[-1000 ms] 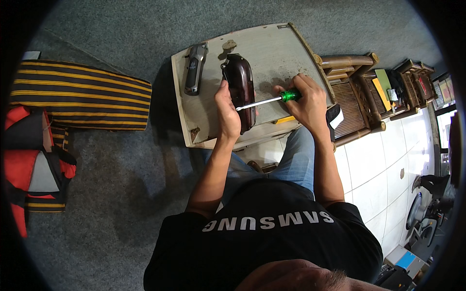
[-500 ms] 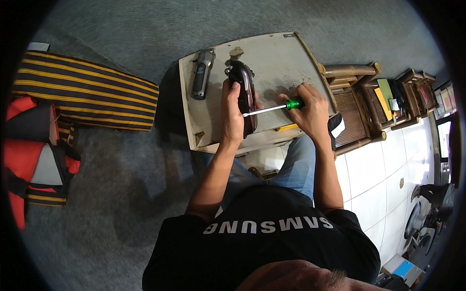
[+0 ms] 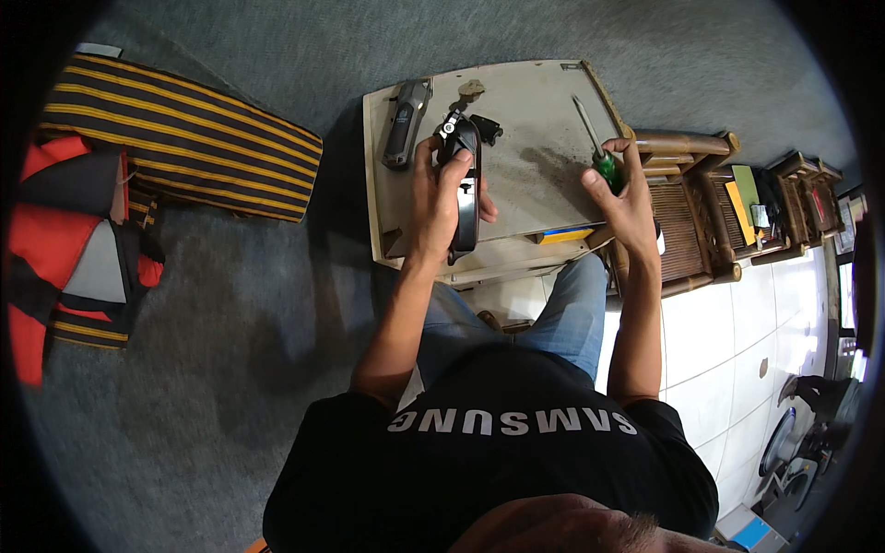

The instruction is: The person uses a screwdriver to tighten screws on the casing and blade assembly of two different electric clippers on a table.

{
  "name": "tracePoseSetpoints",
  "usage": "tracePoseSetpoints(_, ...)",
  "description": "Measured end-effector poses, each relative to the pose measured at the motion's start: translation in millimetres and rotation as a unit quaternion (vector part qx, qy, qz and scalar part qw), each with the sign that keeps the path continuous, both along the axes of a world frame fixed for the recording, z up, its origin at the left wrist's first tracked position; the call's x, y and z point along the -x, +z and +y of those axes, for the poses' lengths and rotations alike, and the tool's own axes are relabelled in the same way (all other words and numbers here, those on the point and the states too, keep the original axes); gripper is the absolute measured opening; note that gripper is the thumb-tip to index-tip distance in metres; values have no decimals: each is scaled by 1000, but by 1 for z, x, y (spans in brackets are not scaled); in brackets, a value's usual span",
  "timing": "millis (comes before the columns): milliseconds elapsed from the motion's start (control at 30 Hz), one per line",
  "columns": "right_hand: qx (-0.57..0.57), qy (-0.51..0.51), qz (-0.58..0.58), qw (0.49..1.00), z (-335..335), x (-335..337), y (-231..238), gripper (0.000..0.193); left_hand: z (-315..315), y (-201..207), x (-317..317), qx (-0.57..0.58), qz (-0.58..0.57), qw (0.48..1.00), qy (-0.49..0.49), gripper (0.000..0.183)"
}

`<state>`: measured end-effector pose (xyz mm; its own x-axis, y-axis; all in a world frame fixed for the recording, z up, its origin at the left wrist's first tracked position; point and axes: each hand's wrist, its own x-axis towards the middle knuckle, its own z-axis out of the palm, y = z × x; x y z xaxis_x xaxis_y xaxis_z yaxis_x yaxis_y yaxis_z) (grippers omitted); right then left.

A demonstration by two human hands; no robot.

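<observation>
My left hand [image 3: 437,207] is wrapped round a dark, glossy hair clipper [image 3: 468,212] held upright over the near left of the table, thumb on its side. A bright metal part [image 3: 449,127] shows at the clipper's far end. Just right of that end is a small black piece [image 3: 487,130]; whether it touches the clipper I cannot tell. My right hand [image 3: 625,195] grips a screwdriver [image 3: 604,169] by its green handle, off the table's right side. Its shaft points away from me, apart from the clipper. A second, grey hair clipper [image 3: 407,124] lies at the table's left.
The pale table [image 3: 530,78] has a worn brown patch [image 3: 471,89] and dark specks on its top. Something yellow and blue [image 3: 564,236] lies at its near edge. Bamboo seats [image 3: 687,221] stand close on the right, a striped cushioned bench [image 3: 203,138] on the left.
The screwdriver has left the clipper's side and moved right, its tip swinging from leftward to pointing away. The left hand has turned the clipper, and the small black piece now shows beside it.
</observation>
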<state>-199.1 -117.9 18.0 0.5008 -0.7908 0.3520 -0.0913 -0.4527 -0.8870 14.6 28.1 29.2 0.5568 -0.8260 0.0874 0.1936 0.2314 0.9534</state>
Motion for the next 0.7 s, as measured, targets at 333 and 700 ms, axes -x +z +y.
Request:
tracePoseSetpoints(333,-170,43,-105,979,-6,12,-3,23,7,1,-12,-60,-39,997,-9,34)
tracePoseSetpoints(700,-233,-17,-259,937,-10,-11,-5,29,3,-3,-5,-87,-160,983,8,44)
